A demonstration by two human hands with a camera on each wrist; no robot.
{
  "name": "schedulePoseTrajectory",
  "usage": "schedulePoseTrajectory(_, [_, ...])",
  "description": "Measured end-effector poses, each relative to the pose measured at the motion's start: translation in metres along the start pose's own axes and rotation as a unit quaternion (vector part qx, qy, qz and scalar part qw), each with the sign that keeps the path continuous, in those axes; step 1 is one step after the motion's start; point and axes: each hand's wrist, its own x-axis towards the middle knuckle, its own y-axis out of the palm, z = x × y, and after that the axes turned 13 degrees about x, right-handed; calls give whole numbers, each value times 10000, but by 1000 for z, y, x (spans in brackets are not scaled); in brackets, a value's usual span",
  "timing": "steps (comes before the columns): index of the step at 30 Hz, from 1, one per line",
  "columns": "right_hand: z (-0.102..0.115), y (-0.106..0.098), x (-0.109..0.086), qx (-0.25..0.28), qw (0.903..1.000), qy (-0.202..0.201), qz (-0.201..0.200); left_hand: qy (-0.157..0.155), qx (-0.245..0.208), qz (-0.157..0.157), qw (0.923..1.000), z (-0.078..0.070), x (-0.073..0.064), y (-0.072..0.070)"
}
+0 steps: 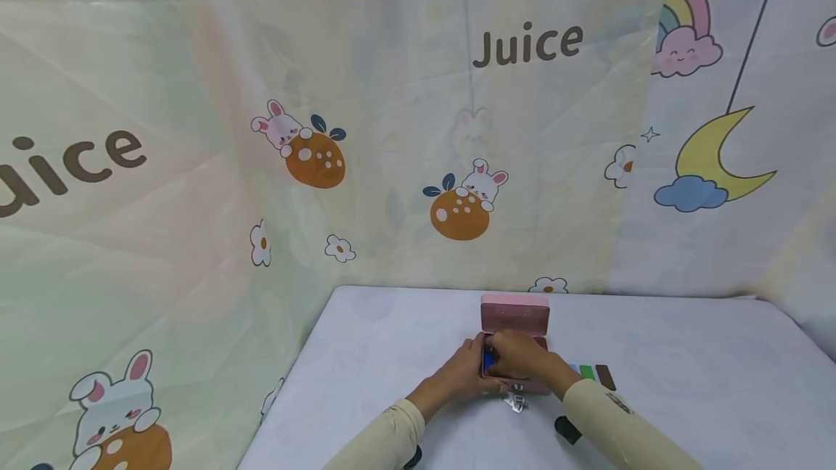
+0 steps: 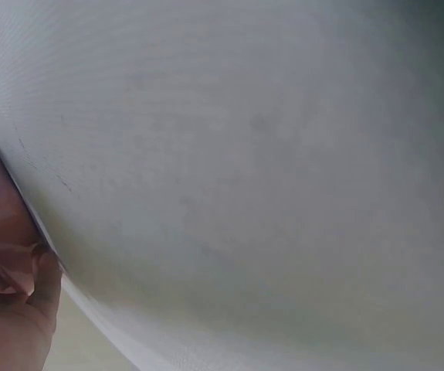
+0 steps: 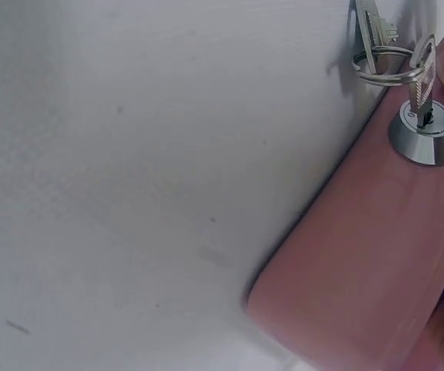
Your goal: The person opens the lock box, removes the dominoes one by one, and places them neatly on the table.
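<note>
A pink metal lock box (image 1: 515, 316) stands on the table with its lid raised. My left hand (image 1: 465, 370) grips the box's left side, fingers and thumb about the wall; the left wrist view shows this hand (image 2: 13, 332) at a corner of the box (image 2: 1, 220). Into the box reaches my right hand (image 1: 519, 355), its fingertips hidden, so whether it holds anything cannot be seen. Something blue (image 1: 488, 361) shows inside beside its fingers. A key (image 3: 422, 85) sits in the round front lock (image 3: 426, 143), with a ring and another key (image 3: 368, 35) hanging from it.
Right of the box lie a green flat piece (image 1: 586, 372), a dark brown one (image 1: 606, 377) and a partly hidden light blue one. A black object (image 1: 567, 430) lies by the right sleeve; another dark item (image 1: 414, 458) is by the left sleeve. Printed cloth hangs behind the white table (image 1: 392, 339).
</note>
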Motion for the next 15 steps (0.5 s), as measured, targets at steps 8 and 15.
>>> schedulePoseTrajectory(8, [2, -5, -2, 87, 10000, 4, 39, 64, 89, -63, 9999, -1, 0, -1])
schedulePoseTrajectory(15, [3, -9, -6, 138, 9999, -68, 42, 132, 120, -106, 9998, 0, 0, -1])
